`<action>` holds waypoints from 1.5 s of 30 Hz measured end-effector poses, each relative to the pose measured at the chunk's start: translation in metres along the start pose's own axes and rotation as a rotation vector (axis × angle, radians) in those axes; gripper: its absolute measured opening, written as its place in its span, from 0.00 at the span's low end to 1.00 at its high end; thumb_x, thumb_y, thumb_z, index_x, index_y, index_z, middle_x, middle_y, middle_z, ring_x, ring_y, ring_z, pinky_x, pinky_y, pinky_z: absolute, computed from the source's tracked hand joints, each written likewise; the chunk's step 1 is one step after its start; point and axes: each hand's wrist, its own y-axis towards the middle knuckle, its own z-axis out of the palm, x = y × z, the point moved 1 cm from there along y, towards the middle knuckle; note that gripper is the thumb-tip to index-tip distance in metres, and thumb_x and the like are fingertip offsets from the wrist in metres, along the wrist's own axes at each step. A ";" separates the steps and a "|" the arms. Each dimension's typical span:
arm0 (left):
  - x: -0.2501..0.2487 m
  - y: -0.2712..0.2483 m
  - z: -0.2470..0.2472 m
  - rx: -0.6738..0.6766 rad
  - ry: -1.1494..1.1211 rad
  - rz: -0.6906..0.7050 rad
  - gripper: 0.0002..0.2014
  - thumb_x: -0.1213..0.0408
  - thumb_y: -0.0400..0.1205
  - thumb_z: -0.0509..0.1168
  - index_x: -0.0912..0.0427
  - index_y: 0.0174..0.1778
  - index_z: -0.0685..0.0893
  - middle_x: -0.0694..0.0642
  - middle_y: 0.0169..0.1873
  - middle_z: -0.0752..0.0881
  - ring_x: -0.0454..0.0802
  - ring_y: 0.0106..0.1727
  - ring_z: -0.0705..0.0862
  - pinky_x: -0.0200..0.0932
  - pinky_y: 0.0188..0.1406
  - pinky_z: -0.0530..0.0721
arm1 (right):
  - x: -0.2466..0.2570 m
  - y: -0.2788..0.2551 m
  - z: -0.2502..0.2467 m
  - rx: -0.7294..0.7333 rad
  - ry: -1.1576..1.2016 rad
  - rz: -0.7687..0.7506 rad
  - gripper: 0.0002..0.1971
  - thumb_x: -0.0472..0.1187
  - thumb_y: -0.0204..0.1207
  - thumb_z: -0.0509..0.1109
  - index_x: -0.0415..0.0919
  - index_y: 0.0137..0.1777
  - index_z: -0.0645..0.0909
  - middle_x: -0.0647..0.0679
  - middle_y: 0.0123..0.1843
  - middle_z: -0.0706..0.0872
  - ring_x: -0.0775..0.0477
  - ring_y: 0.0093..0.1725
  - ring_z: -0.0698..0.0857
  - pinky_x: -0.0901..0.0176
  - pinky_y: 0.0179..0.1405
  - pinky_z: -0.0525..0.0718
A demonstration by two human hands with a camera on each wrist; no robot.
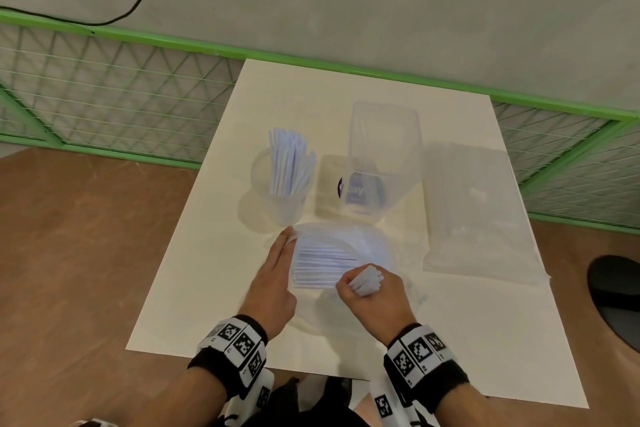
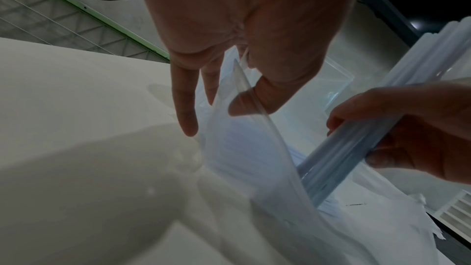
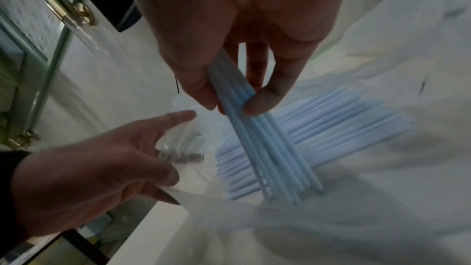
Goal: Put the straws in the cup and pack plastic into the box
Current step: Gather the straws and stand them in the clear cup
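A clear cup point(image 1: 283, 199) holding several pale blue straws point(image 1: 290, 163) stands at the table's middle left. Right of it is the clear plastic box point(image 1: 384, 156). In front, an open plastic bag point(image 1: 375, 241) lies flat with more straws point(image 1: 322, 265) inside. My left hand point(image 1: 287, 243) pinches the bag's left edge point(image 2: 252, 108) between thumb and fingers point(image 2: 187, 112), holding the mouth up. My right hand point(image 1: 363, 282) grips a bundle of straws point(image 3: 267, 148) whose lower ends still reach into the bag. The same bundle point(image 2: 356, 152) shows in the left wrist view.
A second clear plastic bag point(image 1: 481, 215) lies flat on the white table point(image 1: 194, 288) at the right. A green mesh fence point(image 1: 104, 87) runs behind the table. A black round object point(image 1: 614, 298) sits past the table's right edge.
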 end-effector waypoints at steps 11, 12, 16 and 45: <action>0.002 0.001 -0.002 0.014 0.003 -0.032 0.51 0.86 0.68 0.59 0.45 0.85 0.52 0.27 0.81 0.43 0.29 0.78 0.57 0.31 0.71 0.70 | 0.015 -0.003 -0.007 -0.075 0.146 -0.066 0.09 0.43 0.64 0.79 0.59 0.38 0.84 0.59 0.49 0.85 0.53 0.55 0.83 0.61 0.54 0.80; 0.002 0.001 -0.002 0.012 0.005 -0.031 0.51 0.86 0.68 0.59 0.46 0.85 0.52 0.28 0.82 0.44 0.30 0.79 0.56 0.33 0.73 0.70 | 0.015 -0.002 -0.007 -0.086 0.128 -0.070 0.09 0.43 0.65 0.78 0.60 0.38 0.84 0.59 0.49 0.85 0.54 0.54 0.84 0.62 0.53 0.80; 0.002 0.001 -0.004 0.008 0.012 -0.027 0.50 0.86 0.68 0.58 0.48 0.85 0.54 0.30 0.82 0.45 0.32 0.80 0.58 0.37 0.74 0.73 | 0.017 0.002 -0.012 -0.005 -0.001 -0.056 0.03 0.46 0.69 0.76 0.54 0.36 0.85 0.59 0.40 0.87 0.60 0.42 0.86 0.70 0.40 0.81; 0.001 -0.002 -0.005 0.051 -0.052 -0.067 0.51 0.86 0.69 0.57 0.46 0.85 0.49 0.20 0.77 0.35 0.40 0.80 0.63 0.33 0.74 0.70 | 0.179 0.164 -0.046 0.005 -0.228 -0.367 0.47 0.69 0.57 0.80 0.59 0.77 0.68 0.52 0.77 0.67 0.45 0.77 0.64 0.51 0.72 0.65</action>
